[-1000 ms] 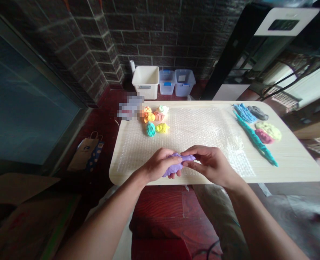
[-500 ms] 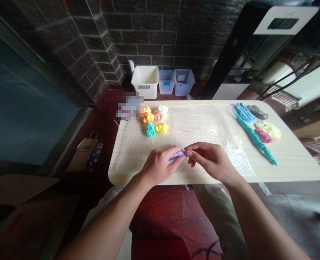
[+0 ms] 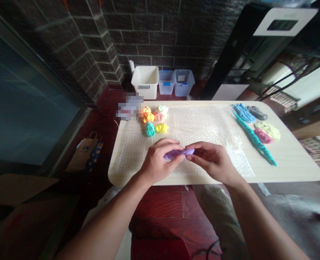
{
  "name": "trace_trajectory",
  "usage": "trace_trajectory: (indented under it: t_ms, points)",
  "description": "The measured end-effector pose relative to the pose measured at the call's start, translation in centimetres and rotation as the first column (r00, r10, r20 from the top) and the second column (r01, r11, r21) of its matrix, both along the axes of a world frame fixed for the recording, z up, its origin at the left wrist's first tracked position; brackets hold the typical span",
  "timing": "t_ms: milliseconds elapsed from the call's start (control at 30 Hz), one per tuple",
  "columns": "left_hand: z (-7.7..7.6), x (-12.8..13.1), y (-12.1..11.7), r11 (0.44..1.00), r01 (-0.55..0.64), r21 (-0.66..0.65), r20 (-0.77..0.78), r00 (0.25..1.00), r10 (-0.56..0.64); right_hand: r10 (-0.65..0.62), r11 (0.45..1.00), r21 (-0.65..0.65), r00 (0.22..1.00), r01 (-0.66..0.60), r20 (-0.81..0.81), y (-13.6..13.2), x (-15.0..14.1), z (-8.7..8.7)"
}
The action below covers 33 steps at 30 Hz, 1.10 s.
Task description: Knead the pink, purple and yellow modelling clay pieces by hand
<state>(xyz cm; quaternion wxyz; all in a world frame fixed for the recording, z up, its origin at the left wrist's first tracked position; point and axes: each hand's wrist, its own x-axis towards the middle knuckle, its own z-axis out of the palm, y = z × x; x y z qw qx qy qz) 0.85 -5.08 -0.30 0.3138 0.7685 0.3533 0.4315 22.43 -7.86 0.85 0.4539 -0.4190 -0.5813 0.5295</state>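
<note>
A small purple strip of modelling clay (image 3: 172, 155) is held between both hands above the near side of the table. My left hand (image 3: 159, 159) is curled around its left part, thumb below and fingers above. The thumb and fingertips of my right hand (image 3: 212, 157) pinch its right end. Beyond the left hand lie lumps of clay: a teal one (image 3: 150, 129), a yellow one (image 3: 162, 128), an orange one (image 3: 148, 117), a pink one (image 3: 158, 116) and a pale green one (image 3: 163, 108).
Bubble wrap (image 3: 194, 122) covers much of the pale table (image 3: 292, 169). On the right lie a long teal clay roll (image 3: 257, 141), blue clay (image 3: 244, 112), grey clay (image 3: 258, 112), pale yellow clay (image 3: 269, 129) and dark pink clay (image 3: 263, 136). Bins (image 3: 146, 81) stand behind.
The right fingers and thumb have spread a little and show more of the purple clay's right end. My left fingers have risen slightly, so more of the clay is visible.
</note>
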Motion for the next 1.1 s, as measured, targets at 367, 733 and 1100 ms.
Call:
trace_trajectory:
  t_ms: [367, 733, 1100]
  points:
    - [-0.4, 0.0, 0.2, 0.996, -0.03, 0.086, 0.039, 0.999, 0.026, -0.032, 0.999, -0.01, 0.998, 0.031, -0.051, 0.1, -0.3, -0.5]
    - [-0.7, 0.2, 0.3, 1.0, -0.007, -0.019, 0.091, 0.996, 0.009, -0.007, 0.999, -0.037, 0.993, 0.003, -0.118, 0.2, -0.3, -0.6]
    - [-1.1, 0.2, 0.0, 0.991, 0.116, 0.064, -0.143, 0.984, -0.105, -0.073, 0.997, -0.02, 0.997, 0.072, -0.04, 0.3, 0.1, -0.3]
